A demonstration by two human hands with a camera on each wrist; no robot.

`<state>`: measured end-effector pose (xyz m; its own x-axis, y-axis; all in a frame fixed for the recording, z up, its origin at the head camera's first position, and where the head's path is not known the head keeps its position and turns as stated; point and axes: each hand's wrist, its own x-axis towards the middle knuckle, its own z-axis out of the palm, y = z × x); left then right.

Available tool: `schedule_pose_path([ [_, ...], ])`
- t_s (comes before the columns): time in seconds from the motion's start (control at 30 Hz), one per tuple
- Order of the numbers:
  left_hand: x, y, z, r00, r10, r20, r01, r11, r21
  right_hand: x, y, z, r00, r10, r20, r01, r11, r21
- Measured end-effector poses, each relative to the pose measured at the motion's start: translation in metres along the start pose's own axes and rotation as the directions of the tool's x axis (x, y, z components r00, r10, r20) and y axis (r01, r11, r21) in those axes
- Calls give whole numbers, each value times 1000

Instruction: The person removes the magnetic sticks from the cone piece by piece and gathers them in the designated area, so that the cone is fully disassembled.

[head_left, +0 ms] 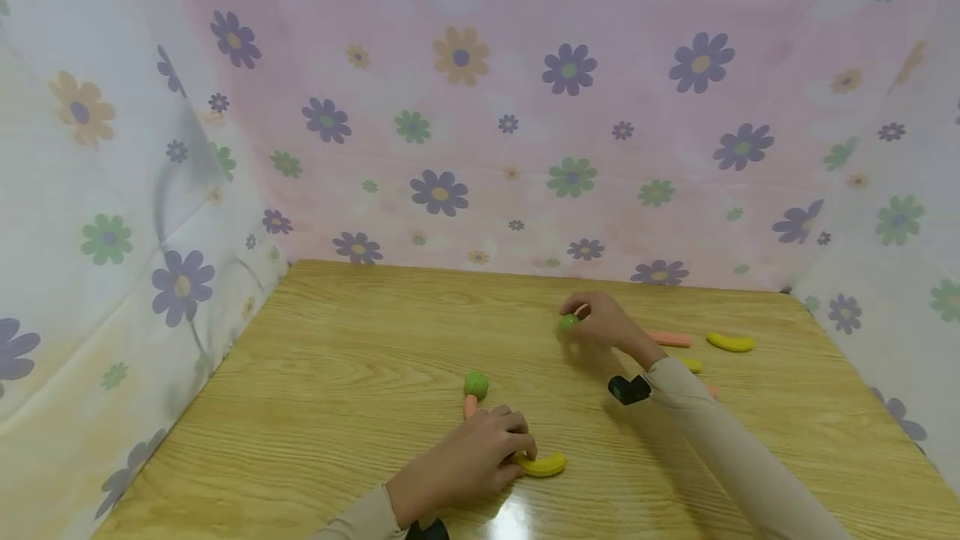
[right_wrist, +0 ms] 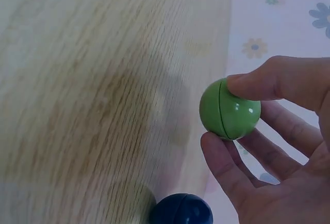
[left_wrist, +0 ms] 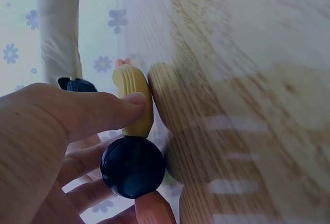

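- The right hand [head_left: 603, 325] pinches a small green ball [right_wrist: 229, 109] between thumb and fingers, lifted just off the table [head_left: 337, 340] near its far edge, right of centre.
- The left hand [head_left: 468, 461] rests near the front edge; its fingers [left_wrist: 98, 112] are curled against a yellow banana piece [head_left: 542, 464], pressing rather than lifting it, as far as shows.
- A carrot [head_left: 474, 390] lies just beyond the left hand; another yellow banana [head_left: 731, 343] and a pink stick [head_left: 667, 338] lie toward the right edge.
- Judged step: both hands gathering toys. Next calls for a firm pinch on the banana piece, and keeping the round ball from slipping.
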<state>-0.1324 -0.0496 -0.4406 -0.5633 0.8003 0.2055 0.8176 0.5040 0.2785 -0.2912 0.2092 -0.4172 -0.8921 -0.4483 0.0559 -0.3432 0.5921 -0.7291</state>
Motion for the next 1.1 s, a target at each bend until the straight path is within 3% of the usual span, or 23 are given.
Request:
schedule_pose_path([
  [0.17, 1, -1, 1, 1000, 11, -9, -11, 1000, 9, 13, 7, 4, 999, -35, 26, 36, 999, -13],
  [0.6, 0, -3, 3, 1000, 21, -12, -21, 999, 29, 24, 10, 0, 998, 7, 60, -1, 995, -97],
  [1.0, -6, -6, -2, 1000, 7, -5, -7, 1000, -13, 13, -3, -6, 998, -34, 58, 42, 988, -148],
  [1.1, -7, -13, -7, 1000, 21, -10, -20, 1000, 24, 10, -6, -9, 996, -59, 69, 70, 982, -173],
])
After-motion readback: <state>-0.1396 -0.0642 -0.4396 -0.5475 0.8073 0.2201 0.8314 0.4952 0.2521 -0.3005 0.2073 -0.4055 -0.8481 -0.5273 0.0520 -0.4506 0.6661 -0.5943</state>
